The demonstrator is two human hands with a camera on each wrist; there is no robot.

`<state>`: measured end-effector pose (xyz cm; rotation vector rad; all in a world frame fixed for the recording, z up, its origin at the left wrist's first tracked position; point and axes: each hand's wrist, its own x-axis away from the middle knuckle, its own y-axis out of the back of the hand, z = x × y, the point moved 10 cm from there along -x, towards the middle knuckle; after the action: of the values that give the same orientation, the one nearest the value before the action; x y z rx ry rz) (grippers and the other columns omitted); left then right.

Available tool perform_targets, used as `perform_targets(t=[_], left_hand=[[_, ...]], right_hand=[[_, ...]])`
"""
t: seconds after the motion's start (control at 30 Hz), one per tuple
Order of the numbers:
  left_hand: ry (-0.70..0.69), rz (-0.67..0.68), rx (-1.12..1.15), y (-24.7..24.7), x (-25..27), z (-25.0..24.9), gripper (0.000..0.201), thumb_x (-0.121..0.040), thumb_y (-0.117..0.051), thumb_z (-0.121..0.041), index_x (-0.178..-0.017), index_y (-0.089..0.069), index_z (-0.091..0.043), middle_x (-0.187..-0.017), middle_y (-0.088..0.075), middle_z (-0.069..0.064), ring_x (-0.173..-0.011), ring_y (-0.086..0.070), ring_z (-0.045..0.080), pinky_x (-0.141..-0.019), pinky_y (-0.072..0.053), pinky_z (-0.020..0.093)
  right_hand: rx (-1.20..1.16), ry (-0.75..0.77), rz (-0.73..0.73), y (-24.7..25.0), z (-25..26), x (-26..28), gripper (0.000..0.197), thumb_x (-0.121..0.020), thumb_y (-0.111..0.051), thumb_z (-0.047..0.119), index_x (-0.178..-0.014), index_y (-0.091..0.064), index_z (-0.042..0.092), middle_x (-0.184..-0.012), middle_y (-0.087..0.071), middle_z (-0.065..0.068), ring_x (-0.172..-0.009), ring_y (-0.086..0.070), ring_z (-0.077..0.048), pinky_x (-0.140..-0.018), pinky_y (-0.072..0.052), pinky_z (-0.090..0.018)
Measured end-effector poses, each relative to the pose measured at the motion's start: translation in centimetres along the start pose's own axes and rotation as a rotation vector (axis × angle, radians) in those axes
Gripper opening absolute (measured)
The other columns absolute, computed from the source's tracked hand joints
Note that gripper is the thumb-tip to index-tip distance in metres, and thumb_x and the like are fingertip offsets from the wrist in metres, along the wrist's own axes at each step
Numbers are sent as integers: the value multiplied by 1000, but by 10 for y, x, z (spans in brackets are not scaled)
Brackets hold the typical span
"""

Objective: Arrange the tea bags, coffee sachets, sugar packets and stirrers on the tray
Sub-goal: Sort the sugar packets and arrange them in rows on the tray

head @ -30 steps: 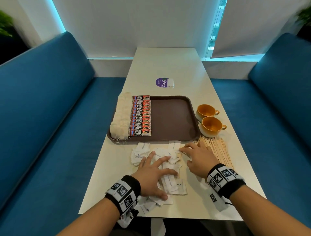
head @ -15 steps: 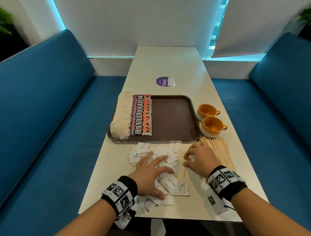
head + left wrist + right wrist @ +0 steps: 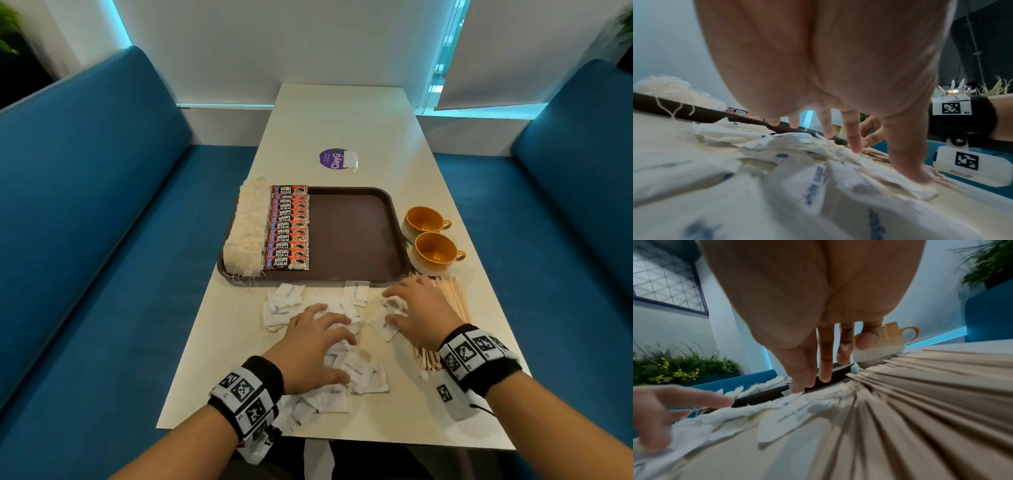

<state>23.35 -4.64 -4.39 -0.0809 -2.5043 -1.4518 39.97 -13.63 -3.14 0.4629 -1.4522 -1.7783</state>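
Far left on the brown tray [image 3: 356,233] we see the tea bags [image 3: 246,226] in a pale overlapping column along its left edge, strings trailing over the near rim onto the table [image 3: 342,116]. Just beside them, touching, the red coffee sachets [image 3: 287,229] run in an overlapping column too. Right part of tray bare.

In front of the tray, off it, the white sugar packets [image 3: 284,301] lie in a loose heap on the table, some overlapping, a few near the table's front edge.

Our left hand [image 3: 315,349] lies palm down on the heap, fingers spread and only slightly bent, tips and thumb pressing on packets; left wrist view shows the fingers [image 3: 854,138] reaching down onto the pile, nothing wrapped or pinched that we can see.

Our right hand [image 3: 421,308] sits to the right of it, near the tray's front right corner, fingers bent downward over a crumpled packet [image 3: 394,305]; thumb on another packet. Right wrist view has the fingertips [image 3: 797,386] touching a packet edge, but we cannot tell if it is really pinched or only touched.

Under and to the right of that hand, the wooden stirrers [image 3: 452,298] lie fanned flat on the table, off the tray.

Further right, two orange cups [image 3: 431,240] stand upright just beside the tray's right edge, touching each other. A purple sticker [image 3: 332,159] sits beyond the tray. Blue benches [image 3: 85,240] on both sides.
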Motion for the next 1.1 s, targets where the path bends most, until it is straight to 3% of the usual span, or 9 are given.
perform_targets(t=[0.13,0.4,0.53,0.67,0.73,0.83,0.97,1.03,1.1], left_hand=[[-22,-9,-68,-7,-11,-21,48,-91,-67,-48,-136,-56,-35,-135,-52,-13,-128,-31,17,-110,-30,37],[35,-15,-33,-10,-23,-29,31,-93,-69,-33,-122,-65,-23,-114,-52,-4,-111,-39,17,-97,-40,30],[115,-118,248,17,-9,-15,9,-92,-72,-23,-99,-67,-19,-101,-60,-6,-95,-57,17,-84,-49,28],[205,-293,477,56,29,20,15,-88,-79,-24,-88,-64,-25,-87,-68,-9,-77,-62,6,-72,-51,18],[261,-345,533,66,53,45,18,-85,-82,-23,-91,-66,-28,-88,-73,-9,-77,-66,4,-73,-51,16],[370,-329,565,64,86,83,16,-84,-84,-26,-91,-70,-24,-87,-76,-6,-75,-72,13,-75,-56,26],[515,-272,696,41,112,110,19,-79,-87,-14,-90,-72,-8,-82,-70,7,-63,-71,21,-68,-62,33],[533,-217,704,27,113,108,26,-74,-91,-12,-92,-72,-8,-81,-69,8,-60,-68,18,-63,-61,31],[518,-149,619,14,111,101,34,-68,-95,-20,-93,-73,-18,-79,-71,0,-62,-65,8,-63,-55,24]], right_hand=[[91,62,91,-15,18,-5,60,-92,-72,29,-145,-46,41,-145,-49,11,-132,-36,-18,-112,-35,-41],[177,93,147,-16,19,-9,30,-93,-69,41,-121,-65,32,-119,-55,6,-110,-36,-14,-103,-39,-37],[30,78,114,-9,20,-2,18,-90,-73,39,-105,-67,29,-108,-54,11,-103,-42,-12,-91,-41,-29],[-304,47,81,9,25,19,11,-88,-78,29,-93,-68,28,-93,-67,10,-87,-61,-8,-76,-48,-20],[-396,56,110,13,31,33,15,-84,-82,28,-94,-71,30,-91,-70,10,-87,-64,-8,-78,-53,-21],[-416,45,226,-1,40,53,25,-78,-88,28,-98,-74,31,-92,-72,10,-87,-66,-9,-81,-57,-23],[-298,30,268,-26,39,62,39,-72,-92,30,-105,-72,34,-104,-64,14,-86,-60,-8,-80,-52,-22],[-214,45,256,-36,40,64,53,-71,-92,30,-118,-68,34,-110,-59,13,-90,-55,-5,-81,-46,-20],[-148,63,254,-44,42,66,63,-72,-91,30,-129,-62,32,-111,-55,11,-95,-53,-6,-82,-42,-20]])
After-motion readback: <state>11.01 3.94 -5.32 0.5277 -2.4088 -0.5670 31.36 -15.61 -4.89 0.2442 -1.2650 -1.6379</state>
